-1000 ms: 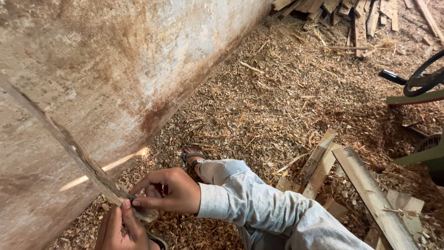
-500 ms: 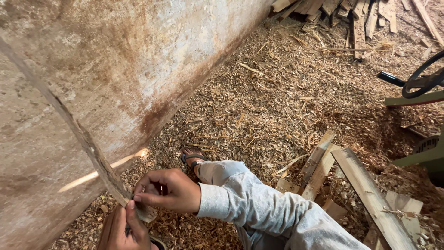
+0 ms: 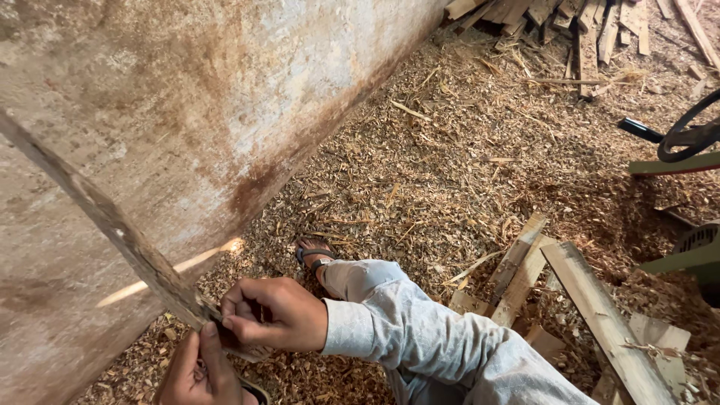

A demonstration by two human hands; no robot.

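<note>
A worn wooden stick [image 3: 112, 225] slants from upper left down into both hands: the right hand [image 3: 274, 313] pinches its lower end, the left hand [image 3: 196, 371] grips just beneath. Since a second ago, the hands have barely shifted above the wood chips [image 3: 450, 180].

No packages, labels, signs or screens anywhere here — just bare wood, shavings and scrap all round.

Wood shavings [image 3: 450, 187], scattered planks [image 3: 600, 322]
</note>
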